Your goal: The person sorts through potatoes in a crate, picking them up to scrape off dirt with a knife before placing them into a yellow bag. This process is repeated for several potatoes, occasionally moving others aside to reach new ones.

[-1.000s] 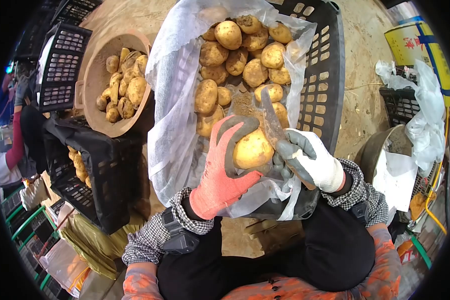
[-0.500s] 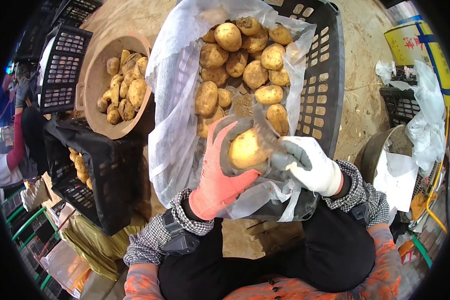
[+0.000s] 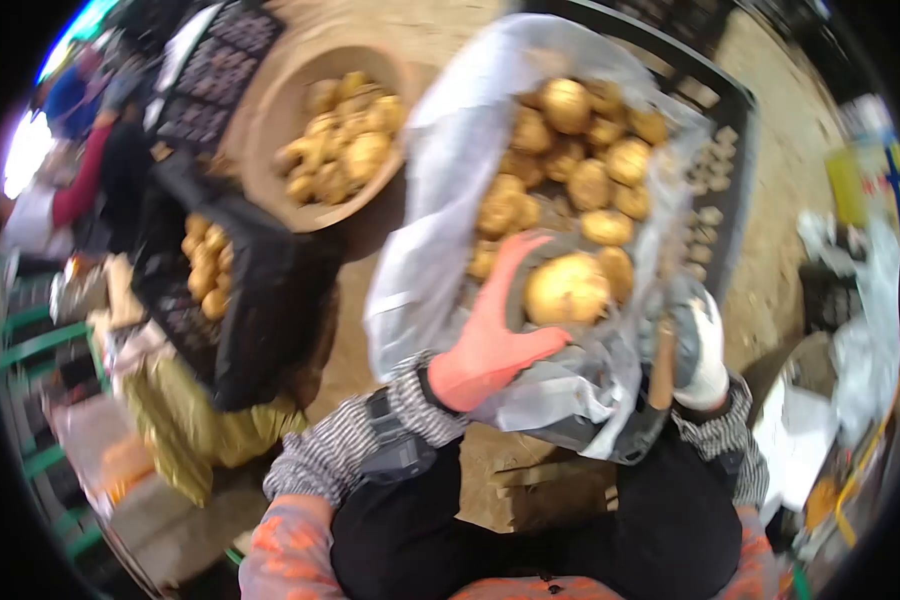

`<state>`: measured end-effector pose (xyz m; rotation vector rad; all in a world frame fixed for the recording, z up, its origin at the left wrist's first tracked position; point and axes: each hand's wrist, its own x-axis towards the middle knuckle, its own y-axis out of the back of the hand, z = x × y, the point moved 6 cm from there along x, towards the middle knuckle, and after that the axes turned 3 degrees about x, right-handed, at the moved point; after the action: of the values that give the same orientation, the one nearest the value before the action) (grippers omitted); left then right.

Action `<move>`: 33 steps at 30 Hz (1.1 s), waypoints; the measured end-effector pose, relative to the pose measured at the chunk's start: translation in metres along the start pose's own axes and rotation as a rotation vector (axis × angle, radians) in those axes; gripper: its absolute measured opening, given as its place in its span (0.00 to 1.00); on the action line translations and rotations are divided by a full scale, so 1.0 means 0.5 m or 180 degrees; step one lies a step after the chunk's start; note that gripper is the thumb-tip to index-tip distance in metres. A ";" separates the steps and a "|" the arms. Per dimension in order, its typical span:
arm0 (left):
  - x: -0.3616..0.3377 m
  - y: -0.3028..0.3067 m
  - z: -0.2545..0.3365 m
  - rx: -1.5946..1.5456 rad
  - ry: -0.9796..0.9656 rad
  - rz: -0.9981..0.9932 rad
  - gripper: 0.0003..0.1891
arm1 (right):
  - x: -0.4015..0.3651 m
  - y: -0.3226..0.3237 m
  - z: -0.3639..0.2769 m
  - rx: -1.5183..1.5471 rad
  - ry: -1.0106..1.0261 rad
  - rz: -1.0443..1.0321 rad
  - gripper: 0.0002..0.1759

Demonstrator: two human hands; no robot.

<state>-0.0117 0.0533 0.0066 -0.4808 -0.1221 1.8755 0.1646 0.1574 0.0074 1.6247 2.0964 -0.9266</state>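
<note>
My left hand [image 3: 500,325], in a pink glove with grey fingers, grips a large yellow potato [image 3: 567,290] over the near part of the lined crate. My right hand [image 3: 698,345], in a white and grey glove, is at the crate's right near corner, closed around what looks like a knife [image 3: 662,365] with a brown handle. Motion blurs the blade. Several soil-marked potatoes [image 3: 588,185] lie beyond my left hand in the black crate [image 3: 735,190], on its whitish liner [image 3: 425,200].
A tan basin [image 3: 260,150] of potato pieces stands left of the crate. Nearer me is a black-draped crate [image 3: 270,310] holding potatoes [image 3: 208,265]. Another person [image 3: 80,190] sits at far left. At right are plastic sheeting [image 3: 865,290] and a round container [image 3: 805,370].
My right hand has drawn back from the potato, down and to the right, taking the knife along. My left hand still holds the potato. The whole view has shifted and blurred.
</note>
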 end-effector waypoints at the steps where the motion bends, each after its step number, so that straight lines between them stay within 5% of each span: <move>1: -0.011 0.016 0.003 0.0303 -0.0234 -0.0259 0.29 | 0.011 0.008 0.007 -0.0139 0.0108 -0.0366 0.17; 3: -0.021 0.033 0.013 0.0029 -0.0344 -0.0411 0.27 | 0.028 0.027 0.019 -0.0368 0.0365 -0.1090 0.18; 5: -0.037 0.080 0.018 -0.0575 -0.0265 -0.0085 0.30 | 0.025 0.015 0.014 -0.0565 0.0320 -0.1010 0.19; 9: -0.110 0.229 0.067 -0.3567 -0.0303 0.0146 0.40 | 0.020 -0.014 0.007 -0.0642 0.0501 -0.1011 0.19; 13: -0.200 0.312 0.090 -0.3118 -0.0595 0.0843 0.36 | 0.016 -0.011 0.003 -0.0700 0.0443 -0.0773 0.18; 18: -0.423 0.440 0.150 -0.0553 -0.1242 0.2780 0.25 | 0.035 0.013 0.018 -0.0425 0.0556 -0.1189 0.12; 22: -0.694 0.575 0.289 0.1072 -0.1869 0.4990 0.23 | 0.046 0.029 0.027 -0.0557 0.0548 -0.1229 0.13; 24: -0.822 0.656 0.356 0.1740 -0.2426 0.5213 0.21 | 0.040 0.019 0.019 -0.0615 0.0683 -0.1421 0.13; 26: -0.936 0.764 0.377 0.2569 -0.2003 0.5804 0.22 | 0.040 0.018 0.021 -0.0578 0.0555 -0.1545 0.13; 28: -1.021 0.939 0.357 0.5699 0.1091 0.5145 0.22 | 0.028 0.011 0.022 -0.0551 0.0632 -0.1205 0.13; 29: -1.024 0.984 0.330 0.7288 0.2242 0.3630 0.24 | 0.025 0.015 0.018 -0.0549 0.0709 -0.0873 0.13; 30: -0.974 0.972 0.344 0.7307 0.2194 0.3575 0.24 | 0.024 0.014 0.014 -0.0540 0.0716 -0.0817 0.13; 33: -0.785 0.846 0.361 0.5616 0.4086 0.3729 0.35 | 0.022 0.012 0.019 -0.0632 0.0432 -0.1207 0.14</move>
<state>-0.3449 -0.4326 0.1432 -0.3157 2.8069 1.4153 0.1657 0.1602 -0.0081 1.2465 2.5556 -0.6989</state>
